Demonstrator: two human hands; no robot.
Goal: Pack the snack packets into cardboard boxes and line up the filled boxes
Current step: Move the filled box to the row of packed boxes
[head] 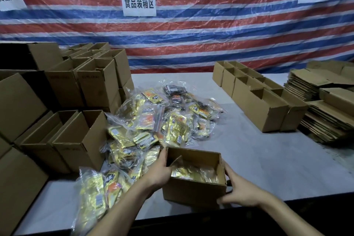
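Observation:
A small open cardboard box [193, 190] sits near the table's front edge, with gold snack packets [193, 173] inside it. My left hand [160, 171] grips its left wall, thumb over the rim. My right hand [240, 189] presses flat against its right side, fingers spread along the lower corner. Behind and left of the box lies a big heap of gold and orange snack packets [153, 120] in clear bags. One bag of packets [92, 193] hangs over the front edge at left.
Stacked open boxes [95, 82] fill the left side, some on the table [249, 149], some in front. A row of open boxes [262, 105] runs back at right, next to piles of flattened cardboard [325, 117]. A striped tarp with paper signs hangs behind.

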